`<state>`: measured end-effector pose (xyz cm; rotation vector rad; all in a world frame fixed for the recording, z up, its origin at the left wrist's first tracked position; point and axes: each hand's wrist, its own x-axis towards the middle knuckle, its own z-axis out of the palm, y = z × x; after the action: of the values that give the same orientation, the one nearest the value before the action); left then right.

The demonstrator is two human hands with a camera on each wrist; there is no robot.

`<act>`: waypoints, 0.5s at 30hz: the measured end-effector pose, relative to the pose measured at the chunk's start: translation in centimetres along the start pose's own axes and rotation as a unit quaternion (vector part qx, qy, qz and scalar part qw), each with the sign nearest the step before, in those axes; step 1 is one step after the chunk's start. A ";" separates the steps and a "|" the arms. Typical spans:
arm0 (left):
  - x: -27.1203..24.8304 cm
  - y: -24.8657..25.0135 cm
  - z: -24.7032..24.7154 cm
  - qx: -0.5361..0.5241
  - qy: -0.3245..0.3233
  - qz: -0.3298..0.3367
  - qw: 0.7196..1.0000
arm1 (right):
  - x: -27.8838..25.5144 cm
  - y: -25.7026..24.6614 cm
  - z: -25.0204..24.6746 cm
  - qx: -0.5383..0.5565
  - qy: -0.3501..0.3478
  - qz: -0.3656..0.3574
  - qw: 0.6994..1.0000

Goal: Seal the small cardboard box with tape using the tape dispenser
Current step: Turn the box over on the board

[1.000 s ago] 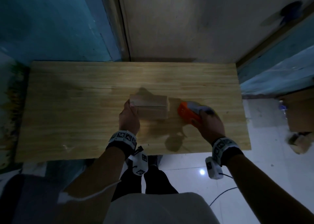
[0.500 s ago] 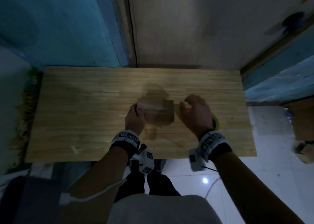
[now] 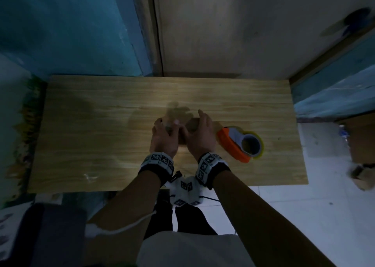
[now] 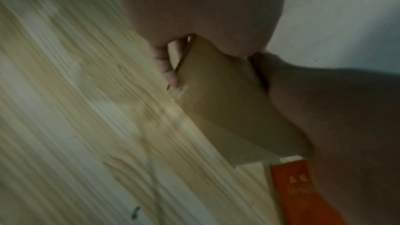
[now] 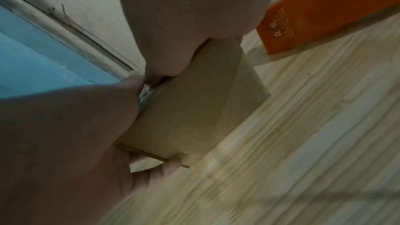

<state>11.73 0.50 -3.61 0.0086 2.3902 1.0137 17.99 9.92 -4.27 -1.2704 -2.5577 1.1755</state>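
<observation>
We have both hands on the box. Left hand (image 3: 163, 139) grips its left side, fingers (image 4: 165, 67) curled down over the far left edge, thumb on top. Right hand (image 3: 199, 137) clamps the right side, palm over the top, fingers wrapped round the far side. The two hands sit just beside each other, thumbs nearly touching over the lid.

Box (image 5: 190, 109) sits between the palms, mostly covered in the head view; the wrist views show its near brown face bare and its bottom edge on the wood. We can't tell whether it rests flat or is tilted.

Tape dispenser (image 3: 240, 143), orange with a roll of tape, lies on the bench (image 3: 91, 141) just right of the right hand, not held, nearer the right edge. Box is about mid-bench, slightly toward the near edge.
</observation>
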 end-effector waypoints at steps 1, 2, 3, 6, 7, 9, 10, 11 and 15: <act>0.1 -0.1 0.1 0.000 0.002 0.005 1.000 | 0.0 0.1 0.0 0.008 -0.002 -0.003 1.000; 0.1 -0.2 0.1 -0.004 -0.001 0.003 1.000 | 0.1 0.3 0.0 0.026 -0.009 -0.002 1.000; 0.2 0.0 0.1 -0.011 -0.006 -0.003 1.000 | 0.1 0.5 -0.1 0.062 -0.015 0.004 0.998; 0.4 -0.2 -0.2 -0.027 -0.018 0.010 0.999 | -0.2 1.3 -0.5 0.180 -0.038 0.024 0.983; 0.5 -0.5 -0.2 -0.032 -0.011 0.023 0.999 | -0.4 1.6 -0.7 0.187 -0.044 0.023 0.981; 0.8 -1.3 -0.2 -0.054 -0.004 0.055 0.997 | -0.4 2.2 -0.9 0.189 -0.058 0.020 0.980; 0.9 -1.6 -0.2 -0.070 -0.005 0.064 0.995 | -0.3 2.5 -1.1 0.196 -0.068 0.019 0.978; 1.2 -2.0 -0.1 -0.086 -0.010 0.072 0.994 | -0.3 2.6 -1.2 0.210 -0.080 0.024 0.974; 1.4 -1.7 -0.3 -0.160 -0.069 0.018 0.985 | 0.0 2.7 -2.4 0.251 -0.145 0.066 0.955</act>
<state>10.75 -0.65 -5.26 0.0059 2.0883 1.3573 20.61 12.30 -4.32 -1.2251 -2.1324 2.0071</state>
